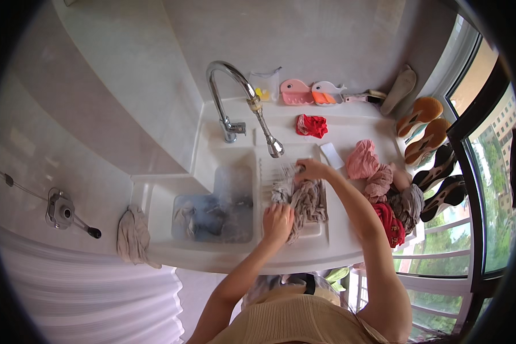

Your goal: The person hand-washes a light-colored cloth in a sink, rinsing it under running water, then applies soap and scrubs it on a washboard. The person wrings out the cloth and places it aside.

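Observation:
A wet grey-brown cloth (pixel 309 204) lies bunched on the ribbed washboard (pixel 266 176) built into the white sink counter. My left hand (pixel 278 221) presses on the cloth's left part, fingers bent over it. At the cloth's upper end, my right hand (pixel 311 170) has its fingers curled at the fabric; the fingertips are partly hidden. Water sprays from the chrome faucet's nozzle (pixel 275 148) between the two hands. Left of the washboard, dark and light cloths (pixel 210 219) lie in the cloudy water of the basin (pixel 236 172).
Pink cloth (pixel 363 159), red cloth (pixel 389 223) and grey cloth (pixel 408 204) are heaped at right, beside several shoes (pixel 428 139) at the window. A white bar (pixel 332 155) and small red cloth (pixel 311 125) lie behind. A beige cloth (pixel 133 236) hangs over the left edge.

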`<action>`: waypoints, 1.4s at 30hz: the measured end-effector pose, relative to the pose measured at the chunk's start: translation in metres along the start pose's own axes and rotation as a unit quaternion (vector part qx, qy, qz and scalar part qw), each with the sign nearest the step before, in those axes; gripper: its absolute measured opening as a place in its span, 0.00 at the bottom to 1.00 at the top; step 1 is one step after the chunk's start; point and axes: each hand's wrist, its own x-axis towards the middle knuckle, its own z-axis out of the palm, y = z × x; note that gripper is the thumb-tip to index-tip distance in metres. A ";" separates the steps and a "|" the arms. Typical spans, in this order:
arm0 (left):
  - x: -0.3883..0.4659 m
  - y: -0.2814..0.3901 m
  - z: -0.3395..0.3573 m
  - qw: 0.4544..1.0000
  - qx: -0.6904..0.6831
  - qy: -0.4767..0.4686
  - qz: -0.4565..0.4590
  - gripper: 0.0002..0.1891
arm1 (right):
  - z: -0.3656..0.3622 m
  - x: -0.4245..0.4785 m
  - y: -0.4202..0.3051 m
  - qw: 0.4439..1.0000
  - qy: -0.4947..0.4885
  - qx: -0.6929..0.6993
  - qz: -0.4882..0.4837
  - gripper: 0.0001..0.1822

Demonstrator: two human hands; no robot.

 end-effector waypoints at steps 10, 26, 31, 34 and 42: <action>0.005 -0.045 0.041 0.992 0.026 0.101 -0.070 0.34 | 0.092 -0.035 -0.076 0.968 0.166 -0.067 -0.178 0.23; 0.020 -0.041 0.037 0.987 0.113 0.028 -0.113 0.52 | 0.072 -0.025 -0.060 0.947 0.087 -0.133 -0.278 0.16; 0.031 -0.024 0.040 0.985 0.078 0.058 -0.144 0.54 | 0.043 0.034 -0.016 0.943 0.084 -0.296 -0.128 0.18; 0.031 -0.025 0.040 0.984 0.083 0.074 -0.141 0.55 | 0.055 0.072 -0.010 0.911 0.386 -0.145 0.008 0.19; 0.019 -0.041 0.046 0.990 0.083 0.067 -0.090 0.49 | 0.072 -0.009 -0.050 0.947 0.040 -0.196 -0.253 0.14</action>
